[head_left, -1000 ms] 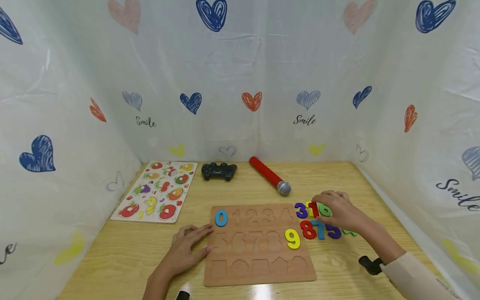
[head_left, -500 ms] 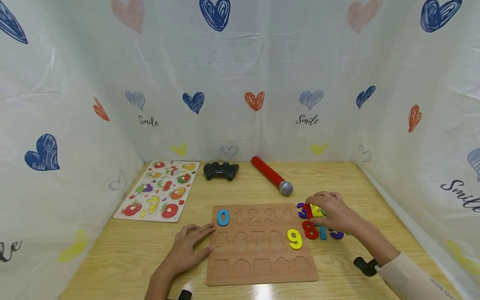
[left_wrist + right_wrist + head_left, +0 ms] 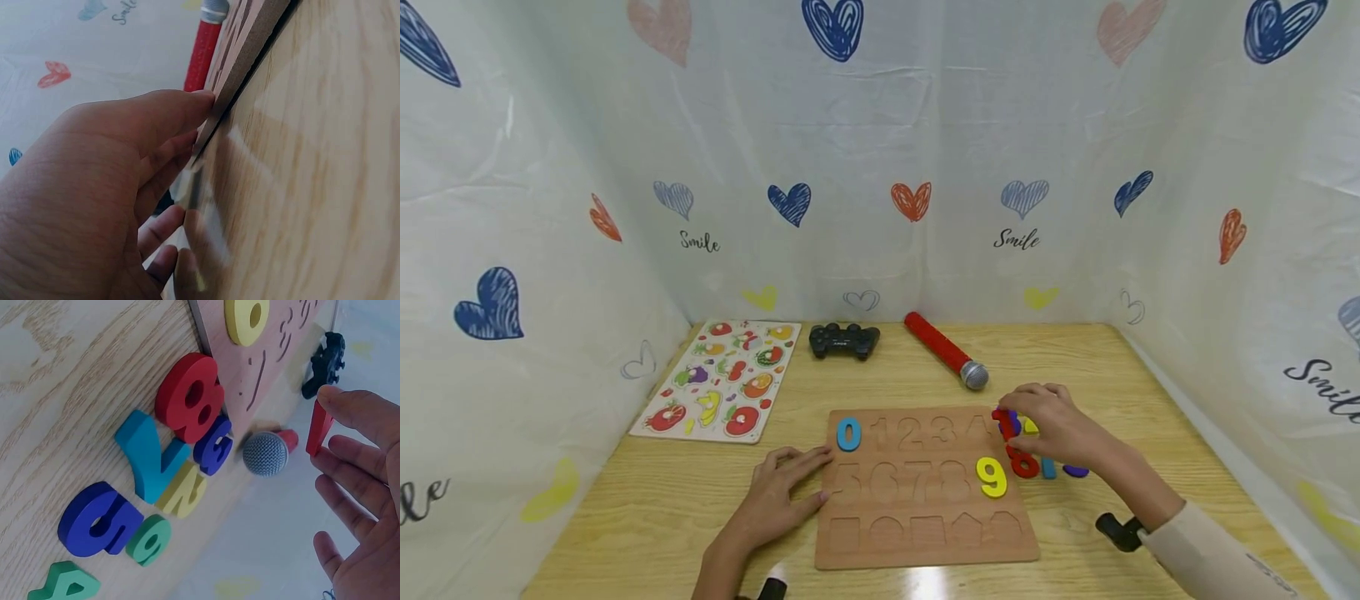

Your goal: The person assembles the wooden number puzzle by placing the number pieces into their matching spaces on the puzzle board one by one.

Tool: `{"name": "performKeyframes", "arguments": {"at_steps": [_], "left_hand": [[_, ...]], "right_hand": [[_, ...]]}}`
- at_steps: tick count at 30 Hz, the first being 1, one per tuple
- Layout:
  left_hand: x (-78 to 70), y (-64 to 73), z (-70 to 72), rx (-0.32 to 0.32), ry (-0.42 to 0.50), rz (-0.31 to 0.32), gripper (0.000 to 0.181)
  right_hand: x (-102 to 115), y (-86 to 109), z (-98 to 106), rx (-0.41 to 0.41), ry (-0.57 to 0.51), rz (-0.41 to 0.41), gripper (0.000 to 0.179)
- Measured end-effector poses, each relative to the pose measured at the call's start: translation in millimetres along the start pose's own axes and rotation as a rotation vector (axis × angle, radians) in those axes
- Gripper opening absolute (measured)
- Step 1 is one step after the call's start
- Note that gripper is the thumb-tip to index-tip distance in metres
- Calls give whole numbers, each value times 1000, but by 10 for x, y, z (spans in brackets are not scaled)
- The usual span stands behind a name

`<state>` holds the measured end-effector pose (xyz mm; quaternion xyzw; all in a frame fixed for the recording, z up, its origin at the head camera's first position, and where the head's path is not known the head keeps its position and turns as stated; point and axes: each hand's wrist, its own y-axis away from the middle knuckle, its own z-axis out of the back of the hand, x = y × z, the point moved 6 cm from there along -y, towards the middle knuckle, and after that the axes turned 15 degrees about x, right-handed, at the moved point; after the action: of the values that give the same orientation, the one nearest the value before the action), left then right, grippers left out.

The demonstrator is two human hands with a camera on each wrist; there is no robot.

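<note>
My right hand (image 3: 1060,425) pinches a red number 1 (image 3: 320,428) between thumb and fingers, raised above the tabletop by the board's upper right corner. My left hand (image 3: 778,492), fingers extended, touches the left edge of the wooden number board (image 3: 891,502). On that board lie a blue 0 (image 3: 841,435) at top left and a yellow 9 (image 3: 1002,477) at the right. Beside it, the right wrist view shows a red 8 (image 3: 172,394), blue 7 (image 3: 144,456), purple 3 (image 3: 209,453), yellow 2 (image 3: 184,494), purple 5 (image 3: 81,519), green 6 (image 3: 164,531) and green 4 (image 3: 59,581).
A fruit puzzle board (image 3: 718,383) lies at the back left of the table. Behind the number board are a black game controller (image 3: 844,342) and a red microphone (image 3: 940,343). A white curtain (image 3: 850,108) printed with hearts surrounds the table.
My right hand has moved left with the red 1, from above the loose numbers towards the board's upper right corner. The left hand stays at the board's edge. The view has shifted slightly.
</note>
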<state>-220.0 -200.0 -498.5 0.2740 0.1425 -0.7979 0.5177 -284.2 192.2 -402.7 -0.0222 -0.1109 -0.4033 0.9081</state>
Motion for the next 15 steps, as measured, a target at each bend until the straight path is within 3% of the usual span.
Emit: {"name": "performKeyframes", "arguments": {"at_steps": [15], "left_hand": [[-10, -5, -1, 9, 5, 3, 53]], "right_hand": [[155, -92, 4, -16, 26, 46, 42]]}}
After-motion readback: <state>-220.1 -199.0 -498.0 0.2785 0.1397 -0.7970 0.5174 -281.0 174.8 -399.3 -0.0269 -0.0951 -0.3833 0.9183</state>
